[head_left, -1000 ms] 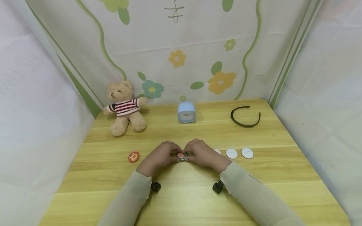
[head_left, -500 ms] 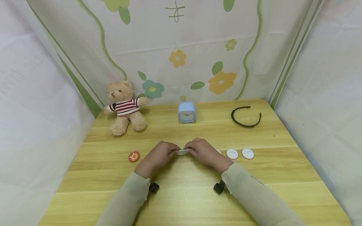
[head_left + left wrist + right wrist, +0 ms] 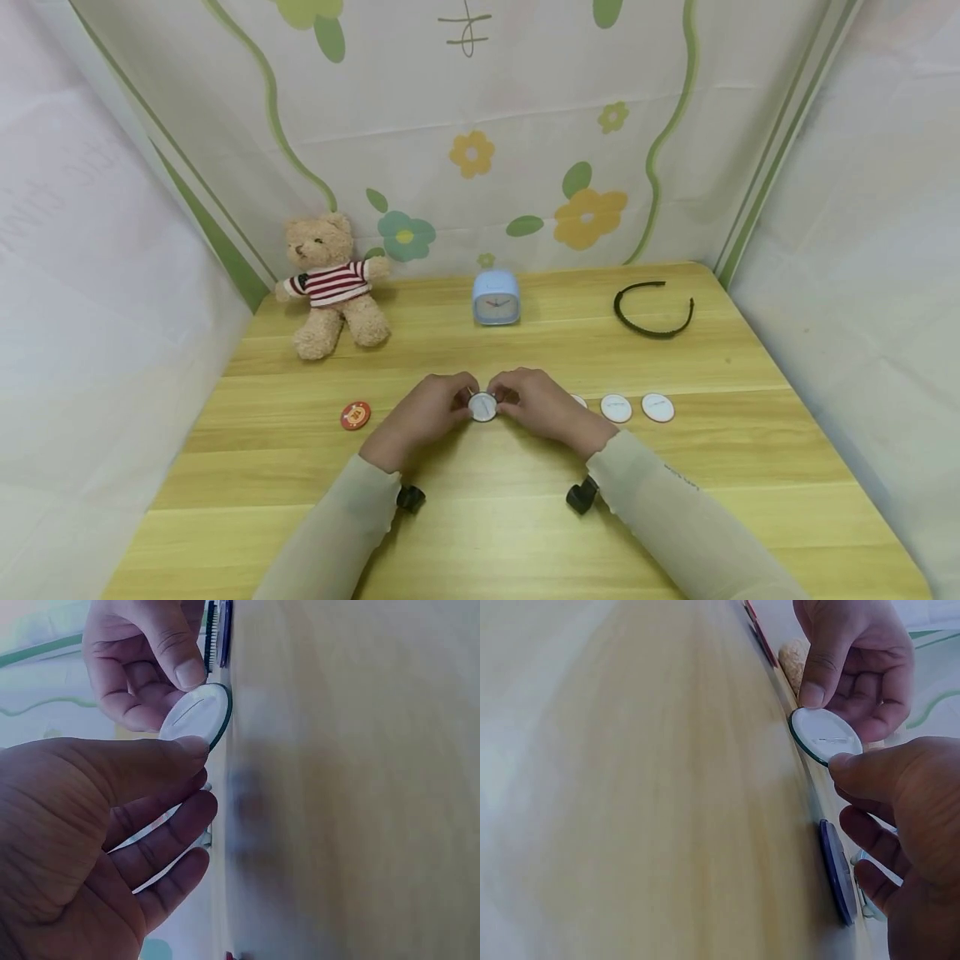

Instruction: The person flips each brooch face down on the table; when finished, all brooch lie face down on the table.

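Observation:
A round pin-back button badge [image 3: 482, 407] is held between both hands over the middle of the table. Its white back, with a thin metal pin, faces up toward me, and its rim looks dark green in the right wrist view. The left hand [image 3: 426, 417] pinches one edge of the badge between thumb and fingers. On the opposite edge, the right hand [image 3: 538, 407] pinches it likewise. Its printed front is turned away. Left of the hands lies a red badge [image 3: 356, 415], printed side up. White-backed badges [image 3: 616, 408] lie in a row to the right, one partly hidden behind the right hand.
Along the back of the wooden table [image 3: 480, 533] are a teddy bear [image 3: 333, 287] at left, a light blue alarm clock [image 3: 496, 298] in the middle and a black headband [image 3: 652, 333] at right. A flower-printed cloth [image 3: 525, 100] hangs behind.
The badge has been flipped between the fingers: its coloured front showed first, then it was nearly edge-on, and now its white back faces me. The forearms have barely moved.

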A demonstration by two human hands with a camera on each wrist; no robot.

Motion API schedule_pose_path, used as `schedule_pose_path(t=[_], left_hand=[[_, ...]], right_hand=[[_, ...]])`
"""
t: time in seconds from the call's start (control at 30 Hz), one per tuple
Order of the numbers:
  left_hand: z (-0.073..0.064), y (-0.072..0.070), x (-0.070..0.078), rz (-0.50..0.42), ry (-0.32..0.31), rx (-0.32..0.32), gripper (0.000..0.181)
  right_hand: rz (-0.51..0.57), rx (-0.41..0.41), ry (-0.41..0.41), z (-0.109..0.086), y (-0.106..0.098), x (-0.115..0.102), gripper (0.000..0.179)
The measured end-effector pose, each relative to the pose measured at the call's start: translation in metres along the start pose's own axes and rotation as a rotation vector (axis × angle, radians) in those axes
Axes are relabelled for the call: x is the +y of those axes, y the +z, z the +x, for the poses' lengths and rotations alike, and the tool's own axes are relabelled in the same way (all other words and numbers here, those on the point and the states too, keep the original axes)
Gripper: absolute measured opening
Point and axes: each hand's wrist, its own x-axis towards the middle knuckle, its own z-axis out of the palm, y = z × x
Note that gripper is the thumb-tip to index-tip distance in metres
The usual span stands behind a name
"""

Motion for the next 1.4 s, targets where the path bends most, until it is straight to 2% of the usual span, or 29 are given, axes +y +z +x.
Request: schedule_pose_path(t=[0.27, 0.43, 0.7, 1.1, 1.27, 1.4], left_hand=[[0.002, 0.001, -0.001, -0.038, -0.007, -0.022, 0.020], [0.004, 0.002, -0.002, -0.018, -0.011, -0.035, 0.022], [0.006, 0.002, -0.002, 0.028, 0.036, -0.063, 0.024], [0.005, 0.002, -0.001, 0.029, 0.038, -0.064, 0.021], [-0.001, -0.003, -0.004, -0.021, 0.010, -0.066, 0.021], [-0.014, -0.014, -0.010, -0.023, -0.035, -0.025, 0.030]], right_hand=[[0.010, -0.029, 0.014, -0.001, -0.001, 0.002, 0.025], [-0.019, -0.046, -0.026, -0.001, -0.001, 0.004, 0.031], [-0.056, -0.063, -0.069, 0.000, 0.000, 0.005, 0.030], [-0.222, -0.072, -0.190, -0.001, -0.002, 0.005, 0.023], [-0.216, -0.076, -0.181, -0.002, -0.003, 0.002, 0.024], [-0.220, -0.078, -0.165, -0.001, -0.003, 0.002, 0.024]])
